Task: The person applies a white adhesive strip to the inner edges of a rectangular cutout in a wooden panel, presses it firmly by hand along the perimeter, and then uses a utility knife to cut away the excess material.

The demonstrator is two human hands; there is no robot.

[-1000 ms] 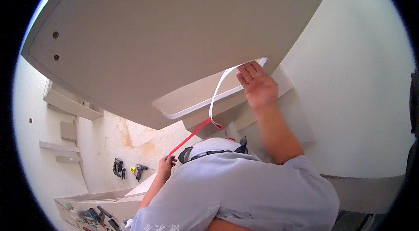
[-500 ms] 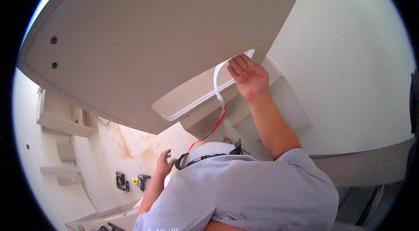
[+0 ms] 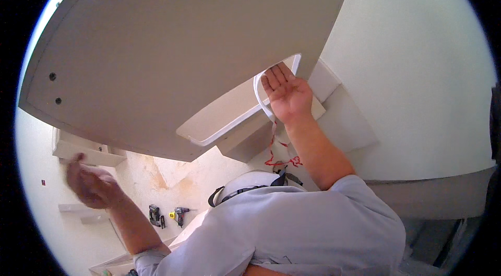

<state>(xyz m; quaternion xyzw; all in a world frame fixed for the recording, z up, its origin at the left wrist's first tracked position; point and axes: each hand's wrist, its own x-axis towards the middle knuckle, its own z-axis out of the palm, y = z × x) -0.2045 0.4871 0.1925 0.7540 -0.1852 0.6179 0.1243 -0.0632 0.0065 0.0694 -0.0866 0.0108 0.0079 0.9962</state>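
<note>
A large grey-beige panel (image 3: 172, 51) spans the upper view, with a long rounded cutout. White edging strip (image 3: 229, 129) runs along part of the cutout's rim. A loose length of white strip (image 3: 257, 93) curves down beside my right hand (image 3: 287, 96). That hand is palm toward me, fingers stretched flat against the rim near its right end. Crinkled red ribbon-like film (image 3: 282, 161) dangles from the strip's lower end. My left hand (image 3: 91, 184) is raised at the left, blurred, its fingers loosely bent and apart, with nothing visible in it.
On the floor lie a black power tool (image 3: 155, 216), a drill (image 3: 180, 215) and a yellow tape measure (image 3: 172, 215). Wooden box-like pieces (image 3: 86, 150) stand at left. A pale board (image 3: 245, 143) sits below the cutout, and a white wall (image 3: 412, 78) rises at right.
My left hand has swung up and outward to the left. The red film, stretched toward that side before, now hangs crumpled below the strip. My right hand stays at the rim.
</note>
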